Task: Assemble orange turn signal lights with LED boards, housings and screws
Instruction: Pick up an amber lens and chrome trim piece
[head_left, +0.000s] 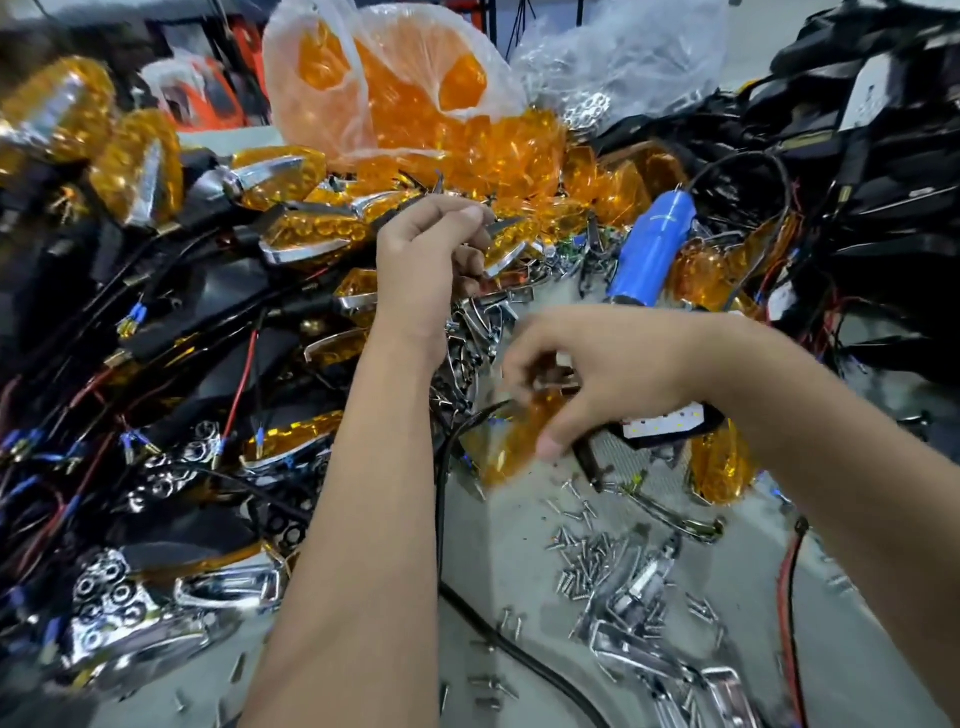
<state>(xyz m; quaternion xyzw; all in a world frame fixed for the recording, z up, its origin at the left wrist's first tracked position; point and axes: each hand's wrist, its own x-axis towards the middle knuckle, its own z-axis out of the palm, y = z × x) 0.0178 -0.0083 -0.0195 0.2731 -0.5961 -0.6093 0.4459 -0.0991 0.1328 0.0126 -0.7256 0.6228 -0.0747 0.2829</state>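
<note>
My left hand (426, 265) is raised over the middle of the pile and pinches an orange lens with a chrome trim (506, 247) between thumb and fingers. Lower and to the right, my right hand (587, 379) curls its fingers round a black housing with a white LED board (662, 423) and a black cable. An orange lens (511, 441) lies blurred just under that hand. A scatter of small silver screws (587, 558) lies on the grey table below.
Assembled orange lights with wires (218, 291) are heaped at the left. A plastic bag of orange lenses (410, 88) stands at the back. A blue electric screwdriver (652, 249) lies right of centre. Chrome trims (670, 649) lie front right; black housings (857, 130) pile at the far right.
</note>
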